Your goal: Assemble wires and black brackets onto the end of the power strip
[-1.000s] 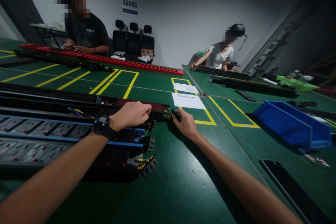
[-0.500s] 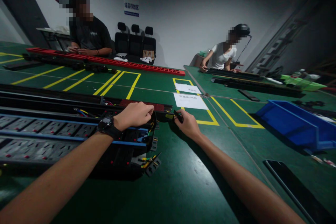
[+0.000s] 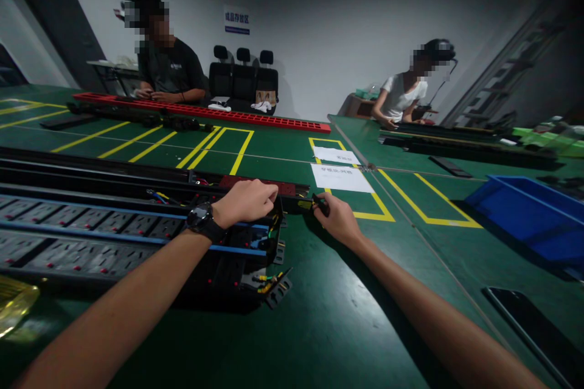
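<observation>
Several long black power strips [image 3: 137,228] with rows of sockets and blue edges lie side by side at the left. My left hand [image 3: 249,199] is closed over the right end of the farther black strip housing [image 3: 296,203]; its fingertips are hidden. Just beyond that end, my right hand [image 3: 336,216] pinches a small black end piece [image 3: 321,204] between thumb and fingers, close against the housing. A dark red part [image 3: 287,188] shows behind my left hand. Green-yellow wires [image 3: 264,282] stick out by a loose end bracket [image 3: 278,292] on the nearest strip.
White paper sheets [image 3: 344,177] lie on the green table [image 3: 319,328] past my right hand. At the right are a blue bin [image 3: 533,213] and a phone [image 3: 524,328]. A red slotted rail [image 3: 274,123] lies across the back. Two co-workers sit beyond; yellow tape [image 3: 16,304] shows left.
The view has turned slightly left, so everything sits further right. My hands keep nearly the same place at the housing's end. A yellow tape roll has come into view at the left.
</observation>
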Demonstrator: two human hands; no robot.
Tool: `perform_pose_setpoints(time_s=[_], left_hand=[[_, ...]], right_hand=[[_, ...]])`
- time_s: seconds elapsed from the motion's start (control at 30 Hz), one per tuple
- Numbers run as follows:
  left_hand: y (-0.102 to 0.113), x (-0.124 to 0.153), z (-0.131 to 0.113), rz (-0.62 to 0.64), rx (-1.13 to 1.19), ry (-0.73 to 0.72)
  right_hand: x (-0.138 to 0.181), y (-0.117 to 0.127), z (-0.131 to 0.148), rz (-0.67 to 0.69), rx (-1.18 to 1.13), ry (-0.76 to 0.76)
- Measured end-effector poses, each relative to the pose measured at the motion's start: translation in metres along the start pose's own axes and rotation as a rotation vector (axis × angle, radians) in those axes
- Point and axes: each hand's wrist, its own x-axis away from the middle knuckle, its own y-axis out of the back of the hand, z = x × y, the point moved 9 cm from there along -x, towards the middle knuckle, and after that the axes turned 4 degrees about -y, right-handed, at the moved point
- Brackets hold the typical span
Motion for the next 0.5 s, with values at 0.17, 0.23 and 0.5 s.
perform_pose_setpoints(time_s=[0.17,0.23,0.5], left_hand=[[0.0007,0.0001,-0.0003,-0.001,0.009,0.001],[0.0012,0.0001,-0.0004,0.001,0.013,0.000],[0.0008,-0.0014,0.0000,-0.004,0.023,-0.014]], right_hand=[[0.0003,0.0010,0.0019,0.000,-0.011,0.007],[0.0002,0.0010,0.0023,0.002,-0.018,0.008],[-0.0023,0.0043,-0.0013,0.015,-0.150,-0.046]])
